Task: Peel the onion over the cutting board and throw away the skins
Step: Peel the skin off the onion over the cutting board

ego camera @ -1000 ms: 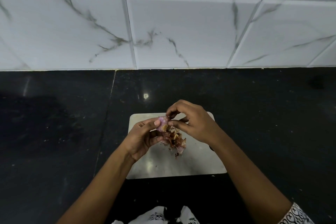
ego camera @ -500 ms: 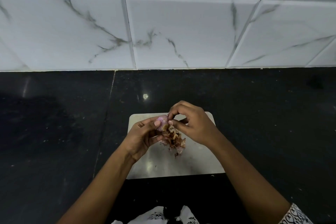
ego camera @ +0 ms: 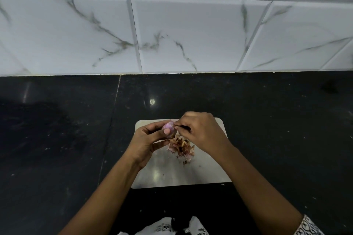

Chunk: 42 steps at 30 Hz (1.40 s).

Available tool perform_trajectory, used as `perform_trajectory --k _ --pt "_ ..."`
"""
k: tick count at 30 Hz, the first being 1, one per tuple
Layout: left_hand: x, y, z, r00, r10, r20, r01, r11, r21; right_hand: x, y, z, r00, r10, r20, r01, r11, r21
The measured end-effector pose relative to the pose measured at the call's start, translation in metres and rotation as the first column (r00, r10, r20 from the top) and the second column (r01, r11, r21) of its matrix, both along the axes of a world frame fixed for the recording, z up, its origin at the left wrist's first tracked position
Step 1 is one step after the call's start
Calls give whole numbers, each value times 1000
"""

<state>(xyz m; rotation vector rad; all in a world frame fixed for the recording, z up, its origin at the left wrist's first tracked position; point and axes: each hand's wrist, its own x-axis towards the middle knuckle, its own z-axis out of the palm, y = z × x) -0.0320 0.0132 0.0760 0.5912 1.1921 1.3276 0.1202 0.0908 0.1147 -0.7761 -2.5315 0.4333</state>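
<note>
Fingers of left hand (ego camera: 147,142) wrap small pink onion (ego camera: 168,127), thumb on top, above far edge of white cutting board (ego camera: 215,170). Right hand (ego camera: 202,131) fingertips pinch at onion's right side. Skins (ego camera: 181,148) piled on board, just near of onion. Black countertop (ego camera: 57,139) around.

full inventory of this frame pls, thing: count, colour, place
onion: 1, pale purple, held above the board's far edge
skins: 1 pile, brown and pink, on the board under the hands
cutting board: 1, light grey, on the counter, centre
counter: 1, black, glossy, fills the lower frame
wall tiles: white, grey veins, behind the counter
patterned cloth: white and black, bottom edge
left hand: grips the onion
right hand: pinching at the onion
</note>
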Motion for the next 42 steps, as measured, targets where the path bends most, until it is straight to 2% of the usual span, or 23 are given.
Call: perform_trajectory --k 8,11,13,17,19,21,25,31,38,42 --pt "1 1 -2 1000 17 -16 -17 1000 3 -6 -11 -16 997 -78 -30 81 991 110" --pt "-1 1 0 998 -11 -60 12 1000 7 -8 -14 -20 990 -134 -33 137 985 103" --pt "-1 0 -2 998 -20 -56 20 1000 1 -7 -14 -23 985 -163 -47 165 986 36" --pt "1 -1 -8 1000 -15 21 15 1000 -8 5 -2 -25 930 -342 -136 298 916 -268" --pt "3 -1 -10 999 -2 52 3 1000 -16 10 -1 -24 911 -359 -203 265 887 -379" --pt "3 -1 -11 998 10 58 -9 1000 -20 11 -7 -20 918 -319 -235 198 883 -425" --pt "2 0 -10 998 26 52 -25 1000 -10 9 -16 -13 921 -280 -271 154 900 -408" --pt "1 -2 -6 999 28 24 -28 999 24 1 -20 -8 946 -284 -156 228 926 -301" --pt "0 -3 -2 1000 -11 14 10 997 71 -4 -20 -1 963 -258 -79 236 947 -217" --pt "-1 -5 -3 998 -24 53 19 995 94 -5 -9 -3 964 -267 -10 258 940 -223"
